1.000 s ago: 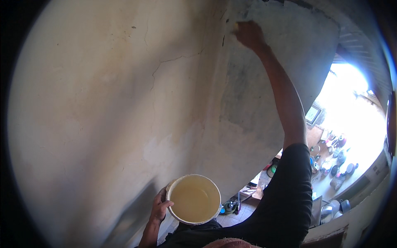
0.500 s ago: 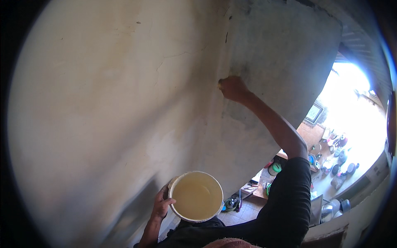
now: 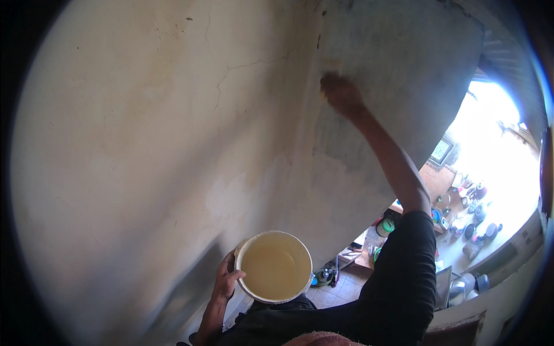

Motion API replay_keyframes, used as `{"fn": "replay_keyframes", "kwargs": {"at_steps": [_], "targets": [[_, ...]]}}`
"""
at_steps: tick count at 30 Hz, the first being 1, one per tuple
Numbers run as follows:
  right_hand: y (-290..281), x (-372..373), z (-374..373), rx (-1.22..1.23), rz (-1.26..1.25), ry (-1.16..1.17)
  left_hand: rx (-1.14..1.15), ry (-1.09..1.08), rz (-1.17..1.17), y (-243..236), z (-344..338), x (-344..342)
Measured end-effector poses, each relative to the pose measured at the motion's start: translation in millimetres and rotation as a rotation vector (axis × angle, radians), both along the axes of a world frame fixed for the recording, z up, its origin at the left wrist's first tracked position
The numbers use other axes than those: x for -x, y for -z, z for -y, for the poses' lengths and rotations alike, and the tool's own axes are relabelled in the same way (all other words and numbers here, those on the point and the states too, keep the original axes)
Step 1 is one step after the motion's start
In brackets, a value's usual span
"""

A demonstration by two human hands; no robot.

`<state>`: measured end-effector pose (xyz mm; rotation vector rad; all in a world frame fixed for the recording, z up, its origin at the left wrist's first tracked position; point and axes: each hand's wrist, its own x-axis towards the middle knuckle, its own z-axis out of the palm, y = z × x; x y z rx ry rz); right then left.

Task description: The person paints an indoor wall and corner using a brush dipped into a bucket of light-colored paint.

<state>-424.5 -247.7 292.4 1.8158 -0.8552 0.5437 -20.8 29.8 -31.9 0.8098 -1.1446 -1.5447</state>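
Note:
My left hand (image 3: 226, 281) grips the left rim of a round white bucket (image 3: 276, 300), its thumb over the edge. Cloudy yellowish-tan liquid (image 3: 274, 268) fills much of the bucket, which I hold close to my body. High up, my right hand (image 3: 343, 95) is closed against the darker grey wall (image 3: 398, 81), just right of the corner. A small yellowish piece (image 3: 324, 97) shows at its fingers; motion blur and the hand hide its kind. Damp-looking darker patches mark the plaster below that hand.
On the left stands a pale cream wall (image 3: 138, 132) with thin cracks and stains. Past the grey wall's right edge lie a tiled floor (image 3: 344, 290), a green-lidded container (image 3: 385, 226), a framed picture (image 3: 442, 151) and several pots and kitchen items (image 3: 476, 216) far below.
My right hand has moved up and slightly right along the grey wall. The bucket in my left hand sits slightly higher in view.

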Motion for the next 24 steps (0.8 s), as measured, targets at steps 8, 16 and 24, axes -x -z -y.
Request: {"fn": "replay_keyframes", "kwargs": {"at_steps": [8,16,24], "targets": [[112,-46,-27,-0.724,0.177,0.289,0.001,0.005,0.007,3,0,-7],[-19,-26,-22,-0.199,0.318,0.053,0.016,0.001,-0.007,9,4,-2],[120,13,-3,-0.202,0.088,-0.007,0.001,0.016,-0.019,6,2,2]]}}
